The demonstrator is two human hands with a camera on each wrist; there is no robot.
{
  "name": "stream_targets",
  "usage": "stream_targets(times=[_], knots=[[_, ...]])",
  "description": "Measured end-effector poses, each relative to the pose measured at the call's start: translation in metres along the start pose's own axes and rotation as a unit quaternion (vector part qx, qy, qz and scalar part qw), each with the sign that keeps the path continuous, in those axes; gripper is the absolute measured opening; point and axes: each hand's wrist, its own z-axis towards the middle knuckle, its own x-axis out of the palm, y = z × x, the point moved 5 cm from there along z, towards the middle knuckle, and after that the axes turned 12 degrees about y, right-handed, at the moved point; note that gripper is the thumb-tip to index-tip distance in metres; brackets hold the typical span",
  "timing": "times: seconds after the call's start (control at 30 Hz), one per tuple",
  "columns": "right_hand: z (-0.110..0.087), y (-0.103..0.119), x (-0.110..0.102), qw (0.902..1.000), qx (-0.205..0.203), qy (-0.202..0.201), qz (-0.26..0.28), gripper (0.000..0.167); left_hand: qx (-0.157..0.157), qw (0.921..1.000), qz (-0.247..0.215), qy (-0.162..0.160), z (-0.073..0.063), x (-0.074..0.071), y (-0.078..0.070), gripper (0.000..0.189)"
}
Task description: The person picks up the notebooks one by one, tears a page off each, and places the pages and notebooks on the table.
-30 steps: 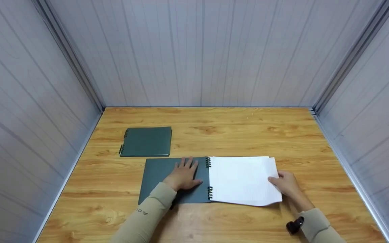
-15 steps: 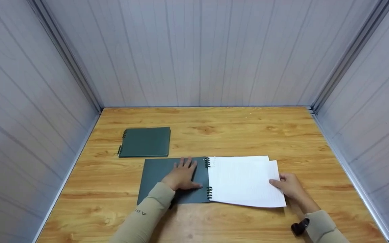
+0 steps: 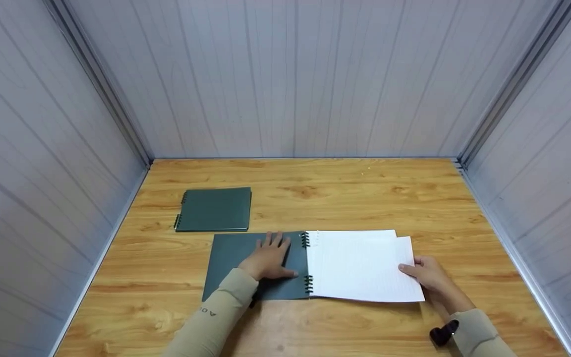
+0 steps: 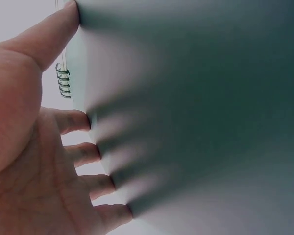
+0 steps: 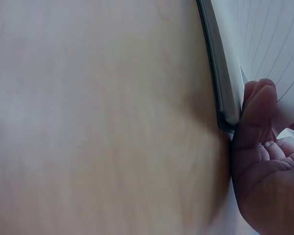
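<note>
Back left on the table [image 3: 315,193], a closed green notebook [image 3: 215,209]; nearer, fingers spread, the left hand [image 3: 267,260] rests on the left side of an open notebook [image 3: 299,254]. Beyond its right edge juts a white sheet [image 3: 365,270], pinched by the right hand [image 3: 429,278]!

right grip [image 5: 268,174] pinches lined page [image 5: 279,39] | dark-edged notebook [image 5: 222,68] just beside | tabletop [image 5: 98,117] leftward
</note>
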Motion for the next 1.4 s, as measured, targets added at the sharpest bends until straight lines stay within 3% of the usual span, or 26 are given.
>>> stream_targets(times=[0.4,0.5,0.67,0.93,1.13,1.23,1.4], knots=[[-0.002,-0.001,-0.003,0.9993,-0.010,0.013,0.034,0.030,0.005,0.9999,-0.009,0.000,0.000,-0.001,-0.002,0.101],[-0.003,-0.004,-0.007,0.9985,-0.013,0.014,0.051,0.037,0.009,0.9999,-0.007,0.000,0.001,-0.002,-0.002,0.101],[-0.006,-0.016,-0.023,0.9958,0.006,-0.018,0.089,0.050,0.013,0.9999,-0.002,0.003,0.000,-0.001,-0.001,0.102],[-0.011,-0.017,-0.034,0.9974,0.022,-0.017,0.066,0.045,0.009,1.0000,-0.002,-0.001,-0.001,-0.003,0.002,0.102],[-0.017,-0.012,-0.035,0.9972,0.019,0.043,0.058,0.026,0.010,0.9999,-0.005,0.003,0.000,-0.001,-0.001,0.102],[-0.021,-0.011,-0.038,0.9956,0.007,0.080,0.047,0.025,0.008,1.0000,-0.003,0.002,0.000,-0.001,-0.002,0.102],[-0.026,-0.006,-0.045,0.9945,-0.010,0.104,-0.005,0.027,0.006,1.0000,-0.003,0.003,-0.001,-0.003,-0.003,0.102]])
